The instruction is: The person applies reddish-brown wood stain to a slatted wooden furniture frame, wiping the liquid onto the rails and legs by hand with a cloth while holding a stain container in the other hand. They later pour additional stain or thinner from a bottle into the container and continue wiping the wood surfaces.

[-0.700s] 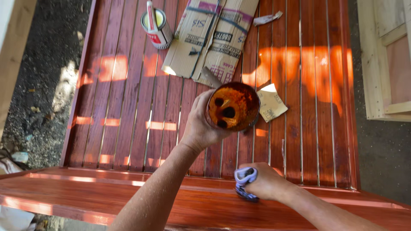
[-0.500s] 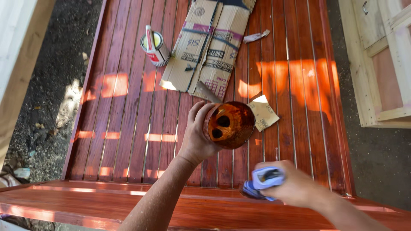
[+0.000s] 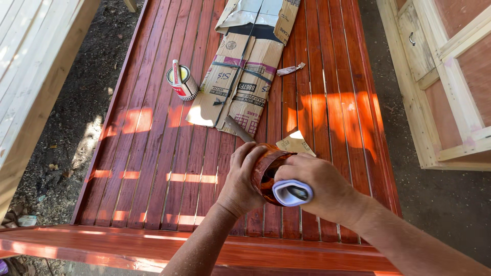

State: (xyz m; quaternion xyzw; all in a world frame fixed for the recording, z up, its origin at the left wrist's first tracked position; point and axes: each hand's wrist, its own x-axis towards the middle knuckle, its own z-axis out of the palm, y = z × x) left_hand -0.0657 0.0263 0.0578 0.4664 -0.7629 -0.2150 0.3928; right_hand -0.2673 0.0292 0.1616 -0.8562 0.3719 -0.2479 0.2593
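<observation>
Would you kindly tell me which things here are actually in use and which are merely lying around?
In use:
left hand
right hand
stain-coated container
white-and-blue object

Lying about:
small open tin with stick
flattened cardboard box
paper scrap
folded paper
red slatted frame

Both forearms reach forward, hands meeting mid-frame. Left hand (image 3: 240, 181) curled, fingers wrapped, thumb up top. Right hand (image 3: 319, 186) clenched in a fist, knuckles up, wrist bent inward.
</observation>
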